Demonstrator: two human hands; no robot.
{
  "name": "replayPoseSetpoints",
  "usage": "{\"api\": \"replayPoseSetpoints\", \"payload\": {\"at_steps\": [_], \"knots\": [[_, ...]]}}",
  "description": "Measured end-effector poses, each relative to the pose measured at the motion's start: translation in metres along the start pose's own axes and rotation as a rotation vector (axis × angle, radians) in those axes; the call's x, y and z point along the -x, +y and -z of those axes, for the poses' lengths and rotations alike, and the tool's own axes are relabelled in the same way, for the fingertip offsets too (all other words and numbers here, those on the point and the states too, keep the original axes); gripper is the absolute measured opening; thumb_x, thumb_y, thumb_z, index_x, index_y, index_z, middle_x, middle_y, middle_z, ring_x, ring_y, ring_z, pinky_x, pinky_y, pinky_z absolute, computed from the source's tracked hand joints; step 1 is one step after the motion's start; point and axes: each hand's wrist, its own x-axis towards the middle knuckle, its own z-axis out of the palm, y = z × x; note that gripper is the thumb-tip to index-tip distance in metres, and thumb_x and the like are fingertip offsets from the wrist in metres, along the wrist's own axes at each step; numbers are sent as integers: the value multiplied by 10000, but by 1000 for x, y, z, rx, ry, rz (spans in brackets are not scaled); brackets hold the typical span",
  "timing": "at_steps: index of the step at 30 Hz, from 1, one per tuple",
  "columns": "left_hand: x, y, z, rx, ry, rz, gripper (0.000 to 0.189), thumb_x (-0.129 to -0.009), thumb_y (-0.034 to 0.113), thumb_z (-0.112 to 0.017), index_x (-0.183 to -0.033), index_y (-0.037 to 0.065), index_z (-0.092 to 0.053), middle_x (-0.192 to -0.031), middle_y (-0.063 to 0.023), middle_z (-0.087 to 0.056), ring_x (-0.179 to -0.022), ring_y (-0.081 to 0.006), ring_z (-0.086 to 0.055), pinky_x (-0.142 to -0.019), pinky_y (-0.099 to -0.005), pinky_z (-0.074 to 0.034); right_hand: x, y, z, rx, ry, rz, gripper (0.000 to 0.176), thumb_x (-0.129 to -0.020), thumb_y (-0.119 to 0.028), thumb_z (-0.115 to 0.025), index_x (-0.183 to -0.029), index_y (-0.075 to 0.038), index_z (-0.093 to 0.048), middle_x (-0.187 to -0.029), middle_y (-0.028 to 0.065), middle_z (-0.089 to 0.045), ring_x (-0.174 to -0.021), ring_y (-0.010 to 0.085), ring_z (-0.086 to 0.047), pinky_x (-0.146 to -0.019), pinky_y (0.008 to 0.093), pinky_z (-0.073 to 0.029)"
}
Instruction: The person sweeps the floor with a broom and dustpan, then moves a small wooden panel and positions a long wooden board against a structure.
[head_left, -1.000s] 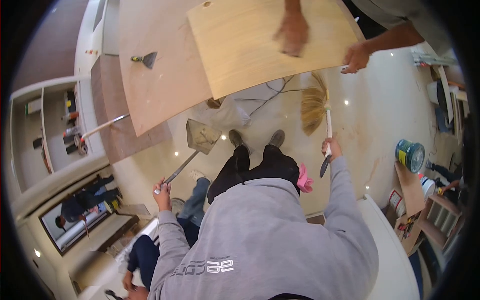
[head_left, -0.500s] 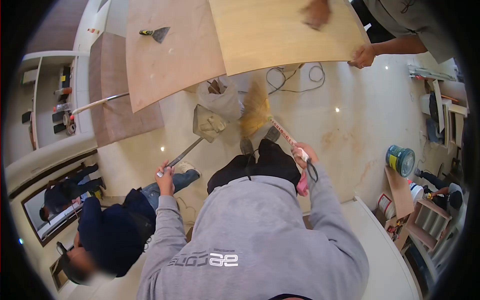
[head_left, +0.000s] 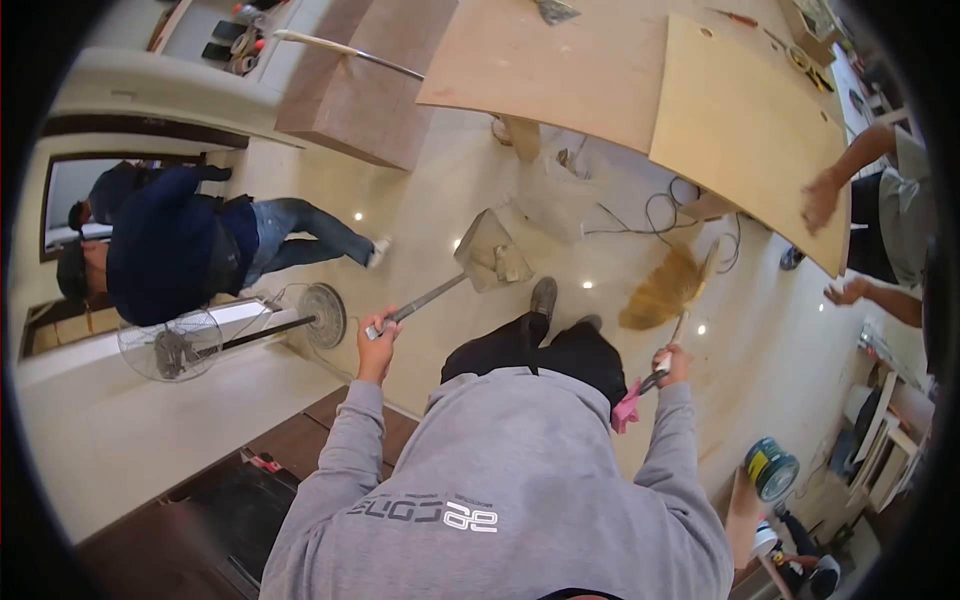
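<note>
My left hand [head_left: 377,347] is closed round the long grey handle of a dustpan [head_left: 482,228], whose pan hangs ahead of me with pale scraps [head_left: 505,263] in it. In my right hand [head_left: 671,364] is the handle of a broom [head_left: 660,290]; its fan of yellow bristles spreads out over the floor, right of my shoes. Beside that hand, a pink cloth-like thing [head_left: 626,410] hangs at my hip. A translucent plastic bag [head_left: 565,185] stands just beyond the dustpan, under the table edge.
A wooden worktable [head_left: 570,85] carries a plywood sheet [head_left: 740,120] and a scraper [head_left: 555,11]. Black cable [head_left: 655,215] lies beneath. One person [head_left: 180,240] walks at left near a standing fan [head_left: 170,345]; another person's hand [head_left: 822,200] is by the plywood. A bucket [head_left: 770,468] stands at right.
My view has turned left, bringing the standing fan into sight. The broom's bristles have swung away from the bag to the right. The other person's hand has come off the plywood edge.
</note>
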Motion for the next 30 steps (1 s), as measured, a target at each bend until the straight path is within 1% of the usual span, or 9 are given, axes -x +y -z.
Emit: {"api": "replayPoseSetpoints", "payload": {"at_steps": [5, 8, 11, 13, 17, 20, 24, 28, 30], "knots": [[36, -28, 28, 30, 97, 56, 304, -810, -159, -447, -773, 110, -311, -1222, -159, -533, -1008, -223, -559, -849, -345, -521, 100, 42, -60, -105, -70, -262, 137, -819, -73, -438, -710, -99, -360, -546, 5, -377, -442, 112, -413, -373, 243, -392], [48, -47, 37, -5, 134, 67, 310, -813, -161, -454, -792, 113, -309, -1229, -153, -529, -1008, -229, -559, -820, -346, -528, 150, 44, -70, -101, -262, -424, 160, -843, -68, -444, -705, -87, -364, -555, 4, -384, -442, 103, -419, -366, 226, -384], [61, -45, 32, 3, 160, 100, 312, -823, -148, -460, -803, 121, -304, -1237, -146, -523, -1027, -233, -551, -828, -355, -520, 113, 38, -48, -42, -454, -420, 143, -861, -75, -462, -735, -52, -399, -566, 8, -400, -445, 96, -427, -373, 213, -397], [64, -45, 32, -40, 173, 67, 310, -828, -140, -449, -807, 129, -297, -1247, -146, -515, -1067, -237, -532, -854, -364, -509, 53, 31, -23, -437, -368, -717, 91, -866, -80, -449, -813, -10, -427, -572, 12, -414, -451, 101, -433, -383, 209, -405], [75, -30, 29, -116, 150, 50, 311, -825, -137, -433, -797, 139, -290, -1255, -143, -508, -1096, -233, -516, -884, -380, -497, -20, 7, 30, -661, -365, -839, 115, -869, -94, -433, -806, -4, -401, -617, 30, -431, -477, 118, -431, -387, 221, -413], [87, -8, 25, -166, 143, 18, 317, -814, -145, -419, -791, 141, -286, -1250, -142, -514, -1093, -226, -521, -889, -379, -495, -60, -27, 103, -786, -432, -680, 102, -850, -70, -426, -869, 29, -403, -640, 47, -448, -488, 125, -429, -392, 220, -422], [106, 23, 3, -115, 97, -13, 317, -813, -144, -422, -783, 139, -281, -1242, -142, -522, -1082, -216, -523, -893, -377, -504, -97, -91, 198, -500, -298, -310, 71, -837, -42, -445, -879, 4, -409, -608, 35, -463, -451, 106, -440, -363, 206, -406], [107, 33, -7, -136, 67, -22, 315, -837, -129, -446, -777, 132, -280, -1239, -142, -522, -1066, -210, -530, -876, -357, -523, -66, -126, 206, -384, -160, -154, 63, -832, -47, -463, -842, -56, -401, -553, 8, -432, -401, 93, -412, -332, 215, -374], [110, 43, -21, -162, 70, -27, 314, -848, -121, -456, -776, 128, -279, -1237, -146, -521, -1057, -215, -536, -865, -342, -532, -44, -114, 186, -27, -51, -25, 82, -835, -62, -449, -811, -90, -376, -532, 6, -411, -392, 99, -402, -323, 236, -365]]}}
